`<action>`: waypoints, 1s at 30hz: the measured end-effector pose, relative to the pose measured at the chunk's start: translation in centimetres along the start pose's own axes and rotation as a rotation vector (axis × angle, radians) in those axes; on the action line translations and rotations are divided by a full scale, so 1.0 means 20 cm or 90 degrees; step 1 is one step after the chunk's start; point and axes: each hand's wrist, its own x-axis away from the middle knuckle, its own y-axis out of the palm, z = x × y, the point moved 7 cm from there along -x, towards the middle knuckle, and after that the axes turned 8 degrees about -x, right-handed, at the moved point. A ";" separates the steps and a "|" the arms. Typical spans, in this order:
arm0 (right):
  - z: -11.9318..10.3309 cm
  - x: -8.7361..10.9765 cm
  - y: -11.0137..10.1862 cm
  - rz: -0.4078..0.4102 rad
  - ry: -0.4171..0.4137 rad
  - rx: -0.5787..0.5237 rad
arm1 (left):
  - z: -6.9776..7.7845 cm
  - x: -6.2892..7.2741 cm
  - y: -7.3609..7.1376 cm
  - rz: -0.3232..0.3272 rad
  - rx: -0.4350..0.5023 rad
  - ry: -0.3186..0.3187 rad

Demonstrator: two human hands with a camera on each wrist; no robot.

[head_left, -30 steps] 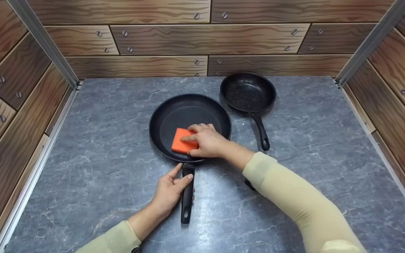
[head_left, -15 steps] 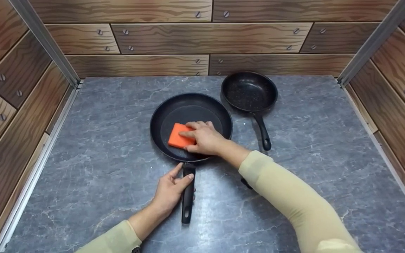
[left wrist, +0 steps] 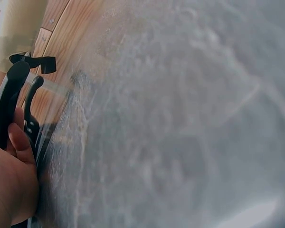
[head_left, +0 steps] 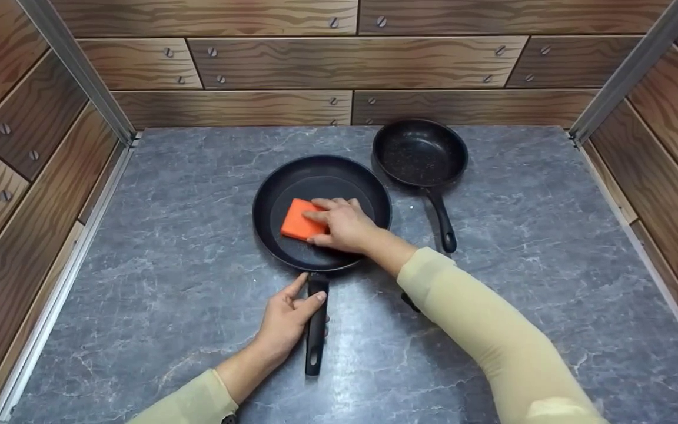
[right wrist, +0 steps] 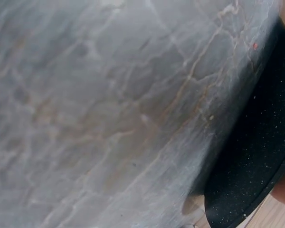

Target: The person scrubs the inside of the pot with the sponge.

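A large black frying pan (head_left: 322, 168) lies on the grey marbled table, its handle (head_left: 317, 335) toward the person. My left hand (head_left: 283, 321) grips that handle near the pan body, thumb on top; the left wrist view has the same hand (left wrist: 12, 185) around the black handle (left wrist: 7, 104). Inside the pan, an orange sponge (head_left: 293, 222) lies flat on the base, left of centre. My right hand (head_left: 348, 227) holds the sponge by its right side, fingers spread over it and thumb at the near edge. The right wrist view shows a pan's speckled outer wall (right wrist: 256, 152).
A smaller black frying pan (head_left: 420, 154) with a speckled inside stands behind and to the right, its handle (head_left: 442, 224) pointing forward. Wood-patterned panels (head_left: 351, 62) wall the table (head_left: 156, 235) at the back and both sides, with metal rails at the corners.
My right hand has slid the sponge away from the person and slightly left across the pan's base. My left hand keeps its grip on the handle, and the pan stays in place.
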 end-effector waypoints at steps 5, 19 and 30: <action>0.01 -0.01 -0.01 0.006 0.015 0.000 | 0.00 0.00 0.00 0.002 -0.003 0.003; 0.07 -0.03 -0.03 0.020 0.080 -0.004 | 0.01 0.00 0.00 -0.005 0.005 0.011; 0.13 0.00 -0.07 0.049 0.122 0.010 | 0.01 0.00 0.00 0.000 0.008 0.015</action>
